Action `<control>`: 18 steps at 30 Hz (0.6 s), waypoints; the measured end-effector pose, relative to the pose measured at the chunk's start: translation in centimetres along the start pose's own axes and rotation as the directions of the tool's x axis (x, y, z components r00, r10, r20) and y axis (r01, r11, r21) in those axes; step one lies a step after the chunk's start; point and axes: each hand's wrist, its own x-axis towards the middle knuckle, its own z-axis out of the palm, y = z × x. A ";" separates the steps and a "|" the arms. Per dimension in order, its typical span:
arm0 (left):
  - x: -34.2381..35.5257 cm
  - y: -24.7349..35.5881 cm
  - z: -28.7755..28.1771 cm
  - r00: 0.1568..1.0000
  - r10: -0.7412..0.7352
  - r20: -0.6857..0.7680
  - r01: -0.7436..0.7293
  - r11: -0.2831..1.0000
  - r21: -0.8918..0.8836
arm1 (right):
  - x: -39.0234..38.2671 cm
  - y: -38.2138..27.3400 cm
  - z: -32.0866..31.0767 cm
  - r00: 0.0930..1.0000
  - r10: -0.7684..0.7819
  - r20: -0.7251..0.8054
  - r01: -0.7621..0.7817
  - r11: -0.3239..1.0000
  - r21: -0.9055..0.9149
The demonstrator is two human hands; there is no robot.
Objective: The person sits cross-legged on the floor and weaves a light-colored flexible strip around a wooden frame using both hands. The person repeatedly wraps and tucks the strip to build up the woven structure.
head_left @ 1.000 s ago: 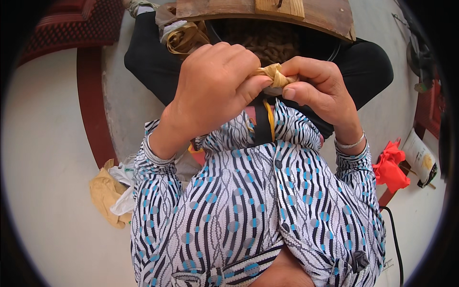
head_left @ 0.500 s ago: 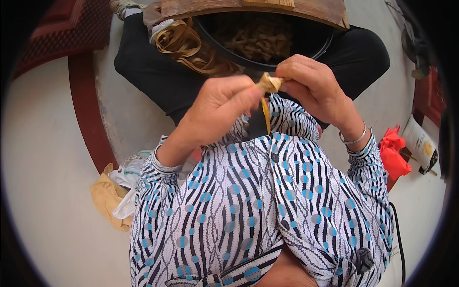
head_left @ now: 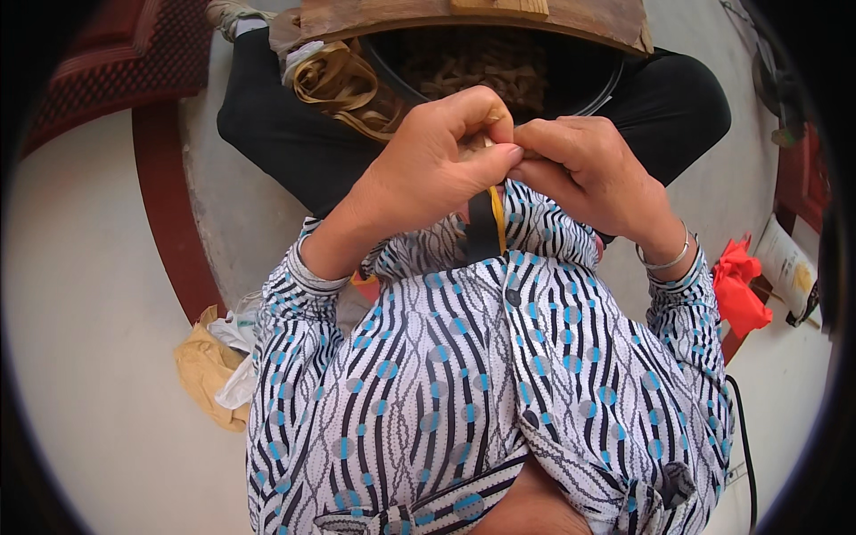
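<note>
Above my lap, both hands meet fingertip to fingertip. My left hand [head_left: 437,160] is closed in a pinch, thumb toward my right fingers. A small folded tan strip [head_left: 482,143] shows pale between its fingers, mostly covered by them. My right hand [head_left: 588,169], with a bracelet on the wrist, is closed as well and pinches the other end of that piece. Just beyond the hands sits a black basin [head_left: 383,67] holding many folded tan pieces [head_left: 477,71]. Left of the basin lies a loose coil of flat tan strips [head_left: 334,78].
A wooden board [head_left: 392,20] lies across the far side of the basin. My black-trousered legs [head_left: 272,134] spread around it. Tan cloth and white plastic [head_left: 209,366] lie on the floor at left; a red bag [head_left: 740,285] is at right, near a black cable [head_left: 747,446].
The folded piece showed plainly between my hands before; now the fingers cover most of it. My left hand has moved up and right, its fingers curling over close to the right hand.
</note>
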 end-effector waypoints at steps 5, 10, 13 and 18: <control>-2.1 -1.2 0.7 0.998 0.032 -0.063 -0.042 0.985 -0.169 | -0.6 -0.1 -0.9 0.999 -0.004 0.052 0.005 1.000 -0.023; -2.2 -2.1 -1.3 0.947 0.157 -0.281 -0.177 0.983 -0.045 | -1.0 1.4 -1.8 0.965 0.248 -0.091 -0.246 0.969 0.025; -1.0 0.1 -0.9 0.838 0.523 -0.157 -0.293 0.673 0.679 | -0.7 0.6 -0.8 0.989 0.145 -0.042 -0.142 0.988 0.059; -0.1 0.2 1.9 0.746 0.664 0.052 -0.209 0.160 0.965 | 0.1 0.2 -0.4 0.991 0.122 -0.063 -0.115 0.988 0.101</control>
